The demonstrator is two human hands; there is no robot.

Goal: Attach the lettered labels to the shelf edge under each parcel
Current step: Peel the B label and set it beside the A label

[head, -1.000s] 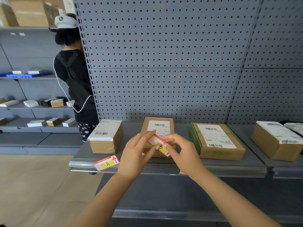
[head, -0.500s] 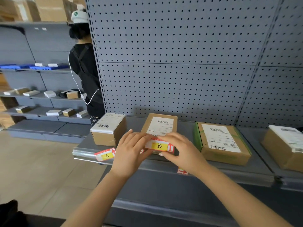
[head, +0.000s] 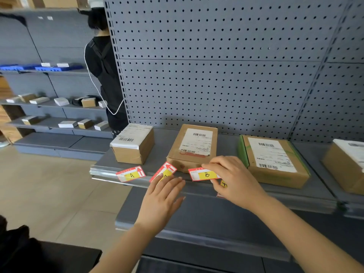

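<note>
Three lettered labels show along the front of the shelf. Label A (head: 131,174) sits on the shelf edge (head: 102,174) below the left parcel (head: 134,146), a little askew. Just to its right is a tilted label (head: 164,171), its letter mostly hidden. It lies under the straight fingertips of our left hand (head: 163,200), which touches it rather than grips it. Our right hand (head: 234,180) pinches label B (head: 204,174) by its right end, fingers curled on it, in front of the middle parcel (head: 194,146). A scrap of yellow from a further label (head: 224,184) peeks out beneath that hand. The two hands are near each other but apart, each on its own label.

We judge these labels to be thin card or sticker stock: almost weightless, bendy and easy to crease or drop. The best hold is probably a light pinch at one short end. That keeps the letter readable and leaves the long lower edge free to meet the shelf edge. That edge looks like a glossy strip, so a label may slide or settle crooked, as label A has. Flat fingers pressed along its length should seat it. The green-taped parcel (head: 273,160) has no label below it that we can see
</note>
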